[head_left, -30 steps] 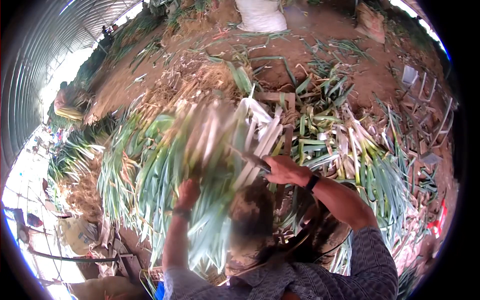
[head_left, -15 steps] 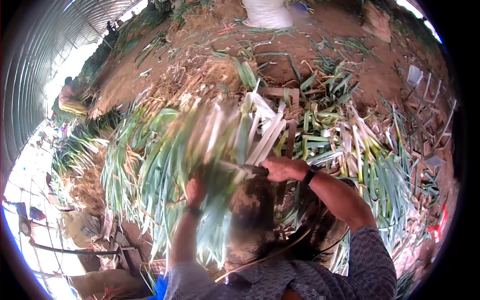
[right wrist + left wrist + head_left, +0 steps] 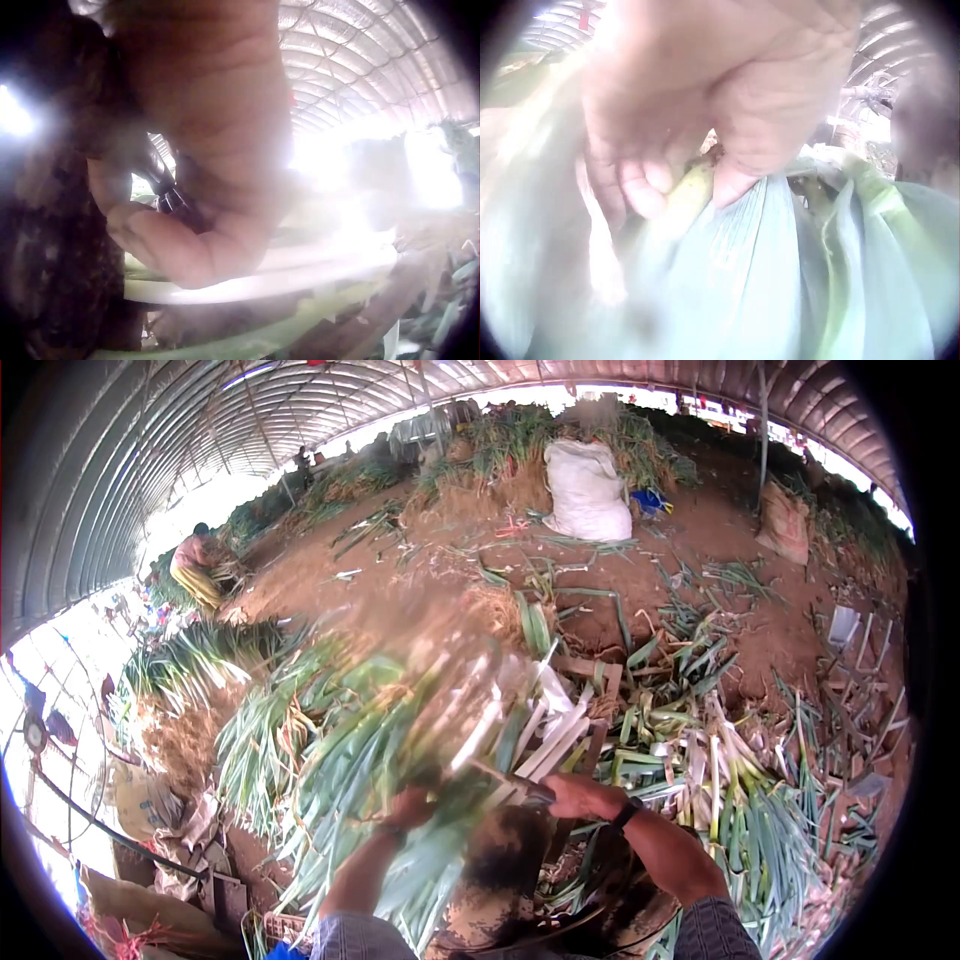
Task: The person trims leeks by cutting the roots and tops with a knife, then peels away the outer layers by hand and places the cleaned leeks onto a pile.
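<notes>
My left hand [image 3: 408, 812] grips leeks by their green leaves over the pile. In the left wrist view, the thumb and curled fingers pinch a yellow-green stalk [image 3: 688, 196], and broad leaves [image 3: 742, 277] hang below. The leeks' upper ends are blurred. My right hand [image 3: 585, 797] holds a knife by its dark handle [image 3: 540, 793], its blade [image 3: 492, 770] pointing left towards those leeks. From the right wrist, curled fingers [image 3: 187, 251] wrap the handle, with shiny metal rings [image 3: 171, 199] showing in the grip. White leek stems [image 3: 560, 745] lie just beyond the knife.
More leeks [image 3: 745, 830] are heaped to my right, beside a wooden frame [image 3: 600, 670]. A white sack [image 3: 585, 490] stands farther back on the bare soil. A person [image 3: 195, 568] bends over at the far left. Wooden stools [image 3: 870, 670] clutter the right side.
The head view has tilted up, showing more of the roof and far ground. My left hand has come somewhat closer to the right hand, still gripping leeks. The knife stays in my right hand.
</notes>
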Tool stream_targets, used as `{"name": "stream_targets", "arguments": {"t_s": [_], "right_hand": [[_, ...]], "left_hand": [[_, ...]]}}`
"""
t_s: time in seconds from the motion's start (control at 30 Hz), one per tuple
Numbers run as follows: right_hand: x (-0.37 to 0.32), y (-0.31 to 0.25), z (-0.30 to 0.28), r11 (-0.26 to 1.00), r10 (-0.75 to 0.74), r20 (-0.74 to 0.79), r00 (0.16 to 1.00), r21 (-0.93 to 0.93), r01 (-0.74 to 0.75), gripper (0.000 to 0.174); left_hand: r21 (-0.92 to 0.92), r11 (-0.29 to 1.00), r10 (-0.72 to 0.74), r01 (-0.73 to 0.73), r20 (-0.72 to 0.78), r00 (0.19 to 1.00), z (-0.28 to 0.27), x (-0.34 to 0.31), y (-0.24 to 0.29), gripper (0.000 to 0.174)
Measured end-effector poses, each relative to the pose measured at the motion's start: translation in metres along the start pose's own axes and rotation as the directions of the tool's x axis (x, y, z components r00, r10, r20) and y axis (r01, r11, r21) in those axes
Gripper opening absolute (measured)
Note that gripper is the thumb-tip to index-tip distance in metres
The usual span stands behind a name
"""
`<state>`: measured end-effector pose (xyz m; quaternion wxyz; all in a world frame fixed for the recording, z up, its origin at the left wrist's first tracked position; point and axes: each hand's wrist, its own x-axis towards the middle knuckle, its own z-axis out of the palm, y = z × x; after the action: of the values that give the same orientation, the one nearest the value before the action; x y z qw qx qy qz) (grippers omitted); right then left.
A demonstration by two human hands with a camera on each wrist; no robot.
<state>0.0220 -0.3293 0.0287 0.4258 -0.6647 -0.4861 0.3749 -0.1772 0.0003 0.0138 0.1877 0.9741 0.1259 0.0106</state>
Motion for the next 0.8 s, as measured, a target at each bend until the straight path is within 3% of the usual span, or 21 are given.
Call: {"name": "stream_targets", "arguments": {"t_s": [0.1,0.13,0.2,0.27,0.3,0.37,0.43,0.5,0.57,0.6,0.63,0.73,0.8], "right_hand": [[-0.007,-0.005,-0.001,0.996,0.085,0.065,0.994,0.029,-0.087,0.043],[-0.007,0.006,0.003,0.991,0.060,0.101,0.993,0.113,-0.072,0.045],[-0.007,0.020,0.009,0.941,-0.025,0.173,0.985,0.337,-0.035,0.050],[-0.012,0.028,0.007,0.749,-0.074,0.204,0.976,0.657,-0.080,0.044],[-0.021,0.011,0.006,0.574,-0.062,0.212,0.975,0.807,-0.139,0.038],[-0.027,-0.007,0.002,0.393,-0.066,0.208,0.976,0.904,-0.167,0.040],[-0.030,-0.013,0.000,0.444,-0.088,0.183,0.979,0.887,-0.126,0.044],[-0.030,-0.010,-0.001,0.402,-0.089,0.161,0.983,0.909,-0.113,0.046],[-0.030,-0.007,-0.003,0.732,-0.016,0.106,0.994,0.679,-0.060,0.046],[-0.029,-0.011,-0.007,0.950,0.031,0.037,0.999,0.310,-0.041,0.045],[-0.026,-0.016,-0.010,0.992,0.045,-0.044,0.998,-0.115,-0.050,0.044],[-0.019,-0.040,-0.015,0.975,-0.048,-0.109,0.993,-0.222,0.022,0.037],[-0.021,-0.056,-0.019,0.976,-0.068,-0.223,0.972,-0.217,0.019,0.037]], "left_hand": [[-0.049,0.977,0.191,-0.207,-0.226,0.955,0.027,-0.004,-0.020,0.057],[-0.047,0.997,0.055,-0.061,-0.113,0.992,0.024,-0.009,-0.013,0.058],[-0.086,0.994,-0.063,0.061,-0.019,0.998,0.010,-0.014,0.002,0.055],[-0.051,0.988,-0.146,0.149,0.049,0.988,0.017,-0.009,-0.003,0.051],[0.002,0.985,-0.174,0.174,0.064,0.983,0.034,-0.004,-0.020,0.049],[0.064,0.972,-0.232,0.226,0.096,0.968,0.038,0.002,-0.023,0.046],[0.082,0.956,-0.290,0.281,0.135,0.947,0.017,-0.003,-0.002,0.043],[0.020,0.968,-0.252,0.252,-0.009,0.968,0.011,-0.011,0.009,0.043],[-0.006,0.975,-0.220,0.220,-0.086,0.972,0.004,-0.015,0.015,0.042],[-0.004,0.978,-0.209,0.210,-0.092,0.973,-0.002,-0.015,0.018,0.042],[-0.001,0.979,-0.201,0.202,-0.099,0.975,-0.009,-0.013,0.018,0.042],[-0.028,0.997,-0.083,0.078,-0.211,0.974,-0.036,0.024,0.025,0.036],[-0.064,0.998,-0.011,-0.017,-0.420,0.907,-0.059,0.064,0.048,0.030]]}}
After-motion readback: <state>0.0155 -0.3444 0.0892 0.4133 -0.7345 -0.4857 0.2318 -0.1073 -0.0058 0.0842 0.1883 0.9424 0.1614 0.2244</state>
